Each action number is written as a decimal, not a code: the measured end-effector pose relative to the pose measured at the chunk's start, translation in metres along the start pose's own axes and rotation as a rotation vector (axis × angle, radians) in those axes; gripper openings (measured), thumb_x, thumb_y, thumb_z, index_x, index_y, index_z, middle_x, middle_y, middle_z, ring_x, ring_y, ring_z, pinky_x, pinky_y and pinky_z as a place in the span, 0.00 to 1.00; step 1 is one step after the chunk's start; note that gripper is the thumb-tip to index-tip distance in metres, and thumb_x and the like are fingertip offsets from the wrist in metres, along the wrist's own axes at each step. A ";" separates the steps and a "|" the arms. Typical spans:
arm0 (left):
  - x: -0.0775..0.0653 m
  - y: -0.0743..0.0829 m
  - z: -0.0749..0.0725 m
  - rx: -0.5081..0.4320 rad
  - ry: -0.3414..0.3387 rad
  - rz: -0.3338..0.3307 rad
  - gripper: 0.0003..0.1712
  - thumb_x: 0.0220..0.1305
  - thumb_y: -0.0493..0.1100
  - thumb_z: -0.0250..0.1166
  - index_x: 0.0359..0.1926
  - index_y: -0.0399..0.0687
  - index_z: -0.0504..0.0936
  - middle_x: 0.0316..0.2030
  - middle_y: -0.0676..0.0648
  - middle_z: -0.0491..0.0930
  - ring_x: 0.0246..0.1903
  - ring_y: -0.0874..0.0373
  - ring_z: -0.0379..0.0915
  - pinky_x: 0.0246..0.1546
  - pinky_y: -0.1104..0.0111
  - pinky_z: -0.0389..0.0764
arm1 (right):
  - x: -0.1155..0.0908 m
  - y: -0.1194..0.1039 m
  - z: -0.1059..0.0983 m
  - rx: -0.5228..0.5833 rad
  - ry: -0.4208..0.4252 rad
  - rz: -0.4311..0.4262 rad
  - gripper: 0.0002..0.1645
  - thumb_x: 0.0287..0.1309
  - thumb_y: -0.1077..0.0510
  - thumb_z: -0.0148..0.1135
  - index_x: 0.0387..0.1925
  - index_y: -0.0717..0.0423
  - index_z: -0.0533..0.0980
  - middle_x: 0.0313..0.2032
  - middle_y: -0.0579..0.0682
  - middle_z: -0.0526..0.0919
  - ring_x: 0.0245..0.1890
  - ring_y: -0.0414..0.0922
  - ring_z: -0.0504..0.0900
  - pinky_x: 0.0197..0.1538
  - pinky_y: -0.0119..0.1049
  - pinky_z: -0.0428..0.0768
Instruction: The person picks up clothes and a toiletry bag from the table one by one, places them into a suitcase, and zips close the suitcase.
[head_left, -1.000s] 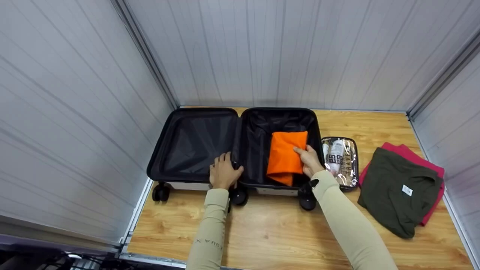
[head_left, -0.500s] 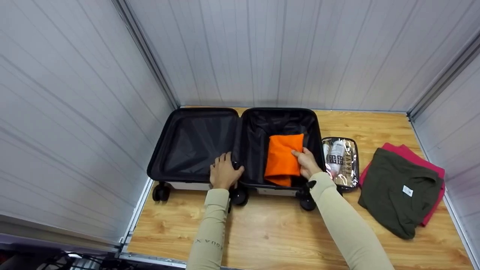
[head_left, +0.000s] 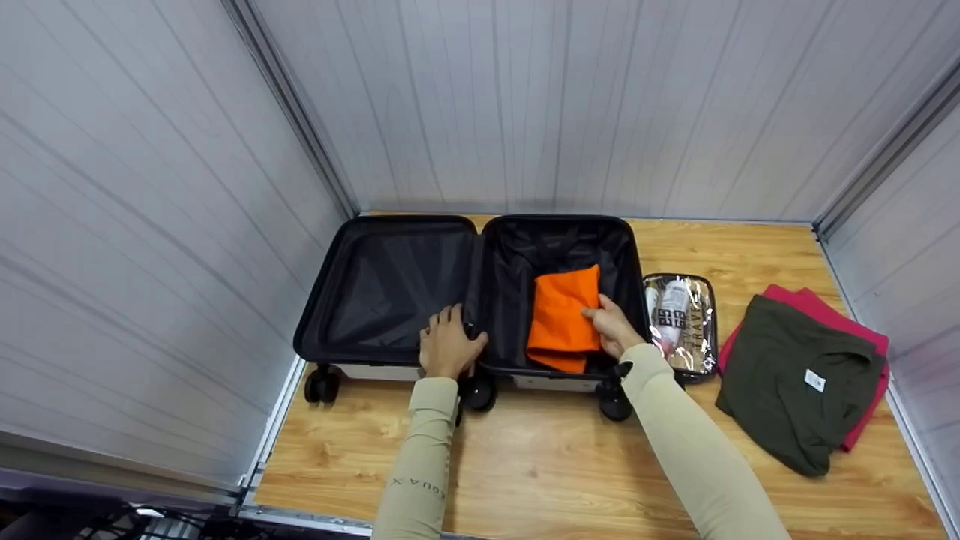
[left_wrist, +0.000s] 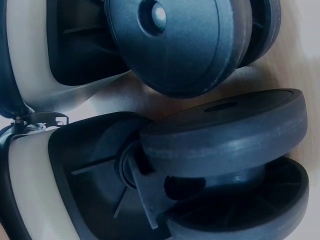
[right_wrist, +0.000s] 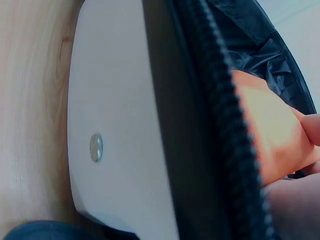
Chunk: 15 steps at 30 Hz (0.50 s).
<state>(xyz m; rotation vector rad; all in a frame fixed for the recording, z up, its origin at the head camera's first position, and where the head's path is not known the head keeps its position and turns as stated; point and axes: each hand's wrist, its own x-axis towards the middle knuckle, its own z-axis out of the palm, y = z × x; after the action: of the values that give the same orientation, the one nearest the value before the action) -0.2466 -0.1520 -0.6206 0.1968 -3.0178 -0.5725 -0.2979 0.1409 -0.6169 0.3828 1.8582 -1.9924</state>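
Note:
An open suitcase (head_left: pixel 405 352) lies flat, both dark-lined halves facing up. In its right half sits a folded orange cloth (head_left: pixel 562 315), likely a garment. My right hand (head_left: pixel 616 330) pinches the cloth's right edge between thumb and fingers, the wrist over the near right corner. In the right wrist view the orange cloth (right_wrist: pixel 272 130) shows beyond the zipper edge (right_wrist: pixel 225 110), with the fingers at the frame's side. My left hand (head_left: pixel 450 343) rests on the near rim by the hinge, fingers spread over the left half. Only suitcase wheels (left_wrist: pixel 175 45) fill most of the left wrist view.
Right of the suitcase lies a clear travel pouch (head_left: pixel 681 326) with bottles inside. Farther right, a dark green shirt (head_left: pixel 799 382) overlaps a red garment (head_left: pixel 862 330). Pale panel walls (head_left: pixel 525 112) enclose the wooden floor (head_left: pixel 532 457) behind and at both sides.
My right hand has shifted slightly left and down with the orange cloth, whose upper right corner now slants. The left hand has stayed in place.

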 end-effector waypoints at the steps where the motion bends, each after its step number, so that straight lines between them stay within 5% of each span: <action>1: 0.000 0.000 0.000 0.001 0.000 0.000 0.45 0.55 0.65 0.62 0.70 0.54 0.63 0.67 0.44 0.67 0.66 0.45 0.61 0.63 0.44 0.62 | 0.000 0.000 0.000 -0.011 0.000 -0.001 0.28 0.67 0.65 0.46 0.67 0.57 0.58 0.51 0.53 0.69 0.46 0.46 0.70 0.48 0.36 0.71; 8: 0.001 0.000 0.001 0.007 0.000 0.001 0.45 0.54 0.65 0.62 0.70 0.53 0.64 0.67 0.44 0.67 0.66 0.45 0.61 0.63 0.45 0.63 | 0.000 0.001 -0.006 -0.097 -0.007 -0.003 0.44 0.65 0.66 0.45 0.77 0.49 0.39 0.73 0.58 0.51 0.65 0.53 0.59 0.67 0.45 0.60; 15: 0.000 -0.001 0.002 -0.003 -0.002 0.000 0.45 0.55 0.65 0.62 0.70 0.54 0.63 0.67 0.44 0.66 0.66 0.45 0.61 0.63 0.44 0.62 | -0.002 0.002 -0.012 -0.329 0.040 -0.060 0.49 0.63 0.65 0.47 0.76 0.53 0.32 0.76 0.57 0.38 0.73 0.54 0.46 0.74 0.47 0.50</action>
<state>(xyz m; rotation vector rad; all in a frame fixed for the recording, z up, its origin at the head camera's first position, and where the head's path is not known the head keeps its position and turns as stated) -0.2470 -0.1528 -0.6227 0.1961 -3.0192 -0.5772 -0.2957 0.1532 -0.6187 0.2749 2.1985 -1.6818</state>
